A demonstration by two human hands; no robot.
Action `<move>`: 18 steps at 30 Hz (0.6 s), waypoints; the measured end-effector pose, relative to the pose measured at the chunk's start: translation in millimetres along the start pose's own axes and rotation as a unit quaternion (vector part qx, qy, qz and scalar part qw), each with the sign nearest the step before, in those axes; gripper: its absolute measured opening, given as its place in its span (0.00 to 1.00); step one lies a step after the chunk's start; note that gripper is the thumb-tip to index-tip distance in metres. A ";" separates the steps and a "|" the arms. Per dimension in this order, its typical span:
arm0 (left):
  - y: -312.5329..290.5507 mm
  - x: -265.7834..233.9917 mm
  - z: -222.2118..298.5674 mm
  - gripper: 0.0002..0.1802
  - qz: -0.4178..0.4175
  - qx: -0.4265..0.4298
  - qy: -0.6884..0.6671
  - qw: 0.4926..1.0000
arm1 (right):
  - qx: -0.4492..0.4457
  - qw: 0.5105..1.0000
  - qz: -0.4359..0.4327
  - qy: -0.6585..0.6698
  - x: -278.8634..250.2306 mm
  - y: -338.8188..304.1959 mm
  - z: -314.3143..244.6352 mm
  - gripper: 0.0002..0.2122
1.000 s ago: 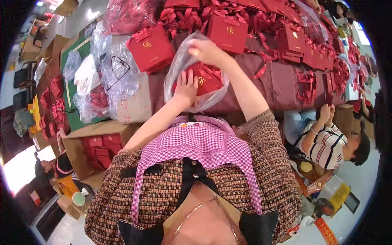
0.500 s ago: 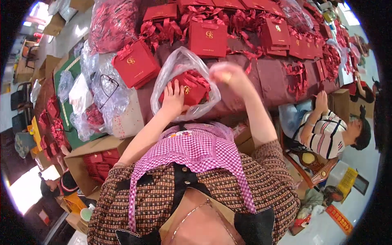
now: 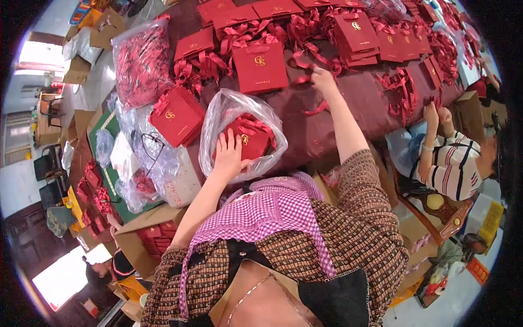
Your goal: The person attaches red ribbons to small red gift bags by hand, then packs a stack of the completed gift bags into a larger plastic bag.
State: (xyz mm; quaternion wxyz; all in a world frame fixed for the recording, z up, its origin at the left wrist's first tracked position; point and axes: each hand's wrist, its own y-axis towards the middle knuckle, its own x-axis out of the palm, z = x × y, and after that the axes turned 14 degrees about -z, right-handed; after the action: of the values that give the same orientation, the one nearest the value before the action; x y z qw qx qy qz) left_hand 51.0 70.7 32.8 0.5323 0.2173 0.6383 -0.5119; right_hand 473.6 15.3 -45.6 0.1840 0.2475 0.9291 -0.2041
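A clear plastic bag stands with its mouth wide in front of me, and small red paper gift bags with ribbon handles lie inside it. My left hand rests on these gift bags with its fingers stretched out and apart. Farther off to the right, my right hand is pinched at a dark red ribbon, which is partly blurred by motion. Just left of that ribbon, a larger-looking red gift bag lies flat, its gold emblem facing up.
A stack of red gift bags sits left of the plastic bag. Beyond it lies a filled plastic sack. Eyeglasses rest on crumpled plastic. At right, a person in a striped shirt works at the dark red tablecloth.
My right hand has moved away from the plastic bag, up and to the right, to the ribbon. My left hand stays on the gift bags. The whole view has shifted and turned slightly.
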 end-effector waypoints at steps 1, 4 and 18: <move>-6.4 4.1 -4.9 0.51 -0.009 -0.016 -0.003 1.000 | 0.028 0.999 0.004 0.026 9.1 -9.7 -12.3 0.18; -5.3 -3.9 -0.8 0.51 -0.021 -0.018 -0.011 1.000 | 0.069 0.994 0.038 0.080 -3.8 -33.0 -16.2 0.15; -0.5 -13.5 4.4 0.50 -0.029 -0.016 -0.008 0.999 | -0.005 0.942 -0.204 0.268 52.4 25.6 -93.4 0.37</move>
State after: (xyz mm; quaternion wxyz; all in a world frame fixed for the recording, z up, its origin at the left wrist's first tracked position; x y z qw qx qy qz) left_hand 57.2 70.2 45.6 0.5258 0.1863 0.6481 -0.5184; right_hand 422.4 99.7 3.1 -0.1162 0.0973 0.9757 -0.1584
